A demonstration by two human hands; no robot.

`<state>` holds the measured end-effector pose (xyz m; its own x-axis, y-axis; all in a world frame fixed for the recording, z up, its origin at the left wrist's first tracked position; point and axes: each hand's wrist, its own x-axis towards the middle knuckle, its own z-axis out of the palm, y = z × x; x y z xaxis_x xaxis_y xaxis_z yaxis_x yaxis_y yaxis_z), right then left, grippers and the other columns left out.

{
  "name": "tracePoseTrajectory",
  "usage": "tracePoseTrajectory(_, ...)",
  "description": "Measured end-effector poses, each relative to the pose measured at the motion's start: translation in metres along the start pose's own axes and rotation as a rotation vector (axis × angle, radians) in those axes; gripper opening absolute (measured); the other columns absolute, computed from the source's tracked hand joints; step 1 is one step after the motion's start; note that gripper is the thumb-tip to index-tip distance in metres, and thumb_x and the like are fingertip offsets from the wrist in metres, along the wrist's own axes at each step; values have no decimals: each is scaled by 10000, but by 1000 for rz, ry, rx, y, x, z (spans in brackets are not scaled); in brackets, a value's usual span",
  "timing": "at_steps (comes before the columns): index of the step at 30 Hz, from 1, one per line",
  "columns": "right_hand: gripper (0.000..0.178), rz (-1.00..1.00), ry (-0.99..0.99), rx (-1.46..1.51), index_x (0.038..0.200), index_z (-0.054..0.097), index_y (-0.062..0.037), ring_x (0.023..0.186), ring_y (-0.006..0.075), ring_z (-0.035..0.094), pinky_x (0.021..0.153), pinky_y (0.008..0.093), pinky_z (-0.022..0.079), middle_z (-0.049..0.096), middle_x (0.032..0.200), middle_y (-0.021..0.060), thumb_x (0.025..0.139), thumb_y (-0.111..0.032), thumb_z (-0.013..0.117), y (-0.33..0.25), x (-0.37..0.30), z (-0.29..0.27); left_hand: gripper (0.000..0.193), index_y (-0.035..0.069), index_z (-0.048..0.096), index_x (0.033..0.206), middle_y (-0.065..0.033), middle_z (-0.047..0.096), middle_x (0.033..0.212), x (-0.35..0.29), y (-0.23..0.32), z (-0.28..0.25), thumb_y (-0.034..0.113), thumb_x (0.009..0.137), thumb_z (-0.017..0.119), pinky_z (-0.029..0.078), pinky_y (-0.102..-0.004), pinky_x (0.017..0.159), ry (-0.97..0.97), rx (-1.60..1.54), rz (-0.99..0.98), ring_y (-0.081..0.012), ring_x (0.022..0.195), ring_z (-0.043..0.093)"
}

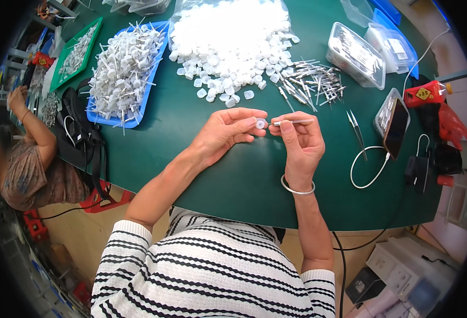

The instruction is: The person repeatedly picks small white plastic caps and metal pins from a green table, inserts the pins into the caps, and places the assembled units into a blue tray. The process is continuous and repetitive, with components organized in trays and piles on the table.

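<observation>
Between the thumb and fingers of my left hand is a small white plastic cap, its round face turned up. My right hand pinches a thin metal pin, its tip pointing left at the cap; whether the tip touches the cap I cannot tell. Both hands are just above the green table, close together. Beyond them lies a big heap of white caps, spilling from a clear bag. A loose pile of metal pins lies right of that heap.
At left, a blue tray holds many caps with pins in them; a green tray stands farther left. Clear boxes, tweezers, a phone and a white cable lie at right. Another person sits at far left.
</observation>
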<state>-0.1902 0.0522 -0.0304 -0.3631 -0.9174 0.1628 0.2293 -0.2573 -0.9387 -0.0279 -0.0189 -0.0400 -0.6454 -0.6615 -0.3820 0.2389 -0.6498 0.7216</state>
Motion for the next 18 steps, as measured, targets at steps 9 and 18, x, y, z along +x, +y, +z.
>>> tracePoseTrajectory(9,111,-51,-9,-140,972,559,20,840,110,641,738,213,510,648,908,73,906,-32,630,6,-4,0,303,-35,592,1201,-101,689,985,1,0,0,118,939,587,559,-186,721,-20,-7,-4,-132,894,680)
tracePoseTrajectory(18,129,-116,-2,-251,953,569,22,786,114,654,708,226,525,660,876,70,901,-64,648,5,-5,3,299,-40,592,1196,-94,690,959,0,1,2,114,939,585,572,-175,706,-17,-10,-10,-127,870,686)
